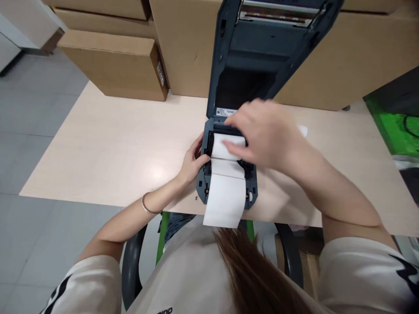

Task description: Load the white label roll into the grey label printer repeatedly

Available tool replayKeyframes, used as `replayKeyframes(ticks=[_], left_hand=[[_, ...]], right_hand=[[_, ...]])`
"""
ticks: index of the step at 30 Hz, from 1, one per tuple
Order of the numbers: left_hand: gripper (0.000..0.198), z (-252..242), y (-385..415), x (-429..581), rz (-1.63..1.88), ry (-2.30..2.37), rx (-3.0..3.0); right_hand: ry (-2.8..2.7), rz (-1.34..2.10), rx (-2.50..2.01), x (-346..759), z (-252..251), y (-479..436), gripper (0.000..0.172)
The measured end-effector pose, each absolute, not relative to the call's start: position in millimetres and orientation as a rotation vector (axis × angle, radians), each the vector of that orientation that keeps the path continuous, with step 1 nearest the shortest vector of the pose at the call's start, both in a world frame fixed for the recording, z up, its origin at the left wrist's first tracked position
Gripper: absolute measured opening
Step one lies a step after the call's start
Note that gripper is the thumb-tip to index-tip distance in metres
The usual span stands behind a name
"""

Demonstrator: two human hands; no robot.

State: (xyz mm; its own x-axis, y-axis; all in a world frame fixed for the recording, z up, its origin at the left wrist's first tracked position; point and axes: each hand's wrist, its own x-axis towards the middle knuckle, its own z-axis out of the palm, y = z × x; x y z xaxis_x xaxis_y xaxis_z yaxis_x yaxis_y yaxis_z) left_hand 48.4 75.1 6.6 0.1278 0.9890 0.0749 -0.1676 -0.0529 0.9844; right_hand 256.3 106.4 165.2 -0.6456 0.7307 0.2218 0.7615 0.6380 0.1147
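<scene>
We hold our right hand (265, 133), blurred and perhaps not touching, thumb and fingers spread over the paper roll (225, 150) from the right, the roll lying left-to-right in the printer (202, 186) whose left edge our left hand (191, 165) clasps.

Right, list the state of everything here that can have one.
Label printer: open, on the table.
Lid: swung up.
Label roll: in the printer's bay, partly unwound.
Paper strip: pulled out, past the table's front edge.
Left hand: gripping the printer's left side.
Right hand: over the roll, thumb and fingers apart, blurred.
Small cardboard box: no open flap showing.
</scene>
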Motion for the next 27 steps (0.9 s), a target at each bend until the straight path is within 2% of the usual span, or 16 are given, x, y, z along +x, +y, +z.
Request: replayKeyframes(ticks=[5, 8, 10, 14, 20, 24, 27], left_hand=[[0.076, 7.8, 74.1, 42.2, 1.164, 0.992, 1.227], [0.074, 7.4, 73.8, 39.4, 1.151, 0.990, 1.232], [0.074, 7.5, 73.6, 39.1, 1.158, 0.992, 1.229], [0.077, 11.6, 73.0, 41.2, 1.158, 1.024, 1.202], [0.076, 23.3, 71.7, 45.7, 1.148, 1.035, 1.140], [0.073, 25.8, 72.5, 45.9, 1.146, 1.006, 1.154], [0.071, 25.3, 73.5, 44.7, 1.130, 0.991, 1.164]], right_hand=[[-2.999, -0.167, -1.365, 252.9, 117.8, 107.9, 0.050], [-3.014, -0.153, -1.376, 256.6, 106.4, 116.8, 0.057], [-3.025, -0.118, -1.396, 255.6, 105.0, 119.5, 0.054], [-2.982, -0.089, -1.440, 252.7, 112.9, 119.0, 0.047], [-2.611, -0.088, -1.481, 281.9, 155.4, 105.5, 0.067], [-2.464, 0.007, -1.509, 330.8, 185.1, 94.1, 0.067], [-2.440, 0.214, -1.625, 368.4, 181.9, 94.7, 0.069]])
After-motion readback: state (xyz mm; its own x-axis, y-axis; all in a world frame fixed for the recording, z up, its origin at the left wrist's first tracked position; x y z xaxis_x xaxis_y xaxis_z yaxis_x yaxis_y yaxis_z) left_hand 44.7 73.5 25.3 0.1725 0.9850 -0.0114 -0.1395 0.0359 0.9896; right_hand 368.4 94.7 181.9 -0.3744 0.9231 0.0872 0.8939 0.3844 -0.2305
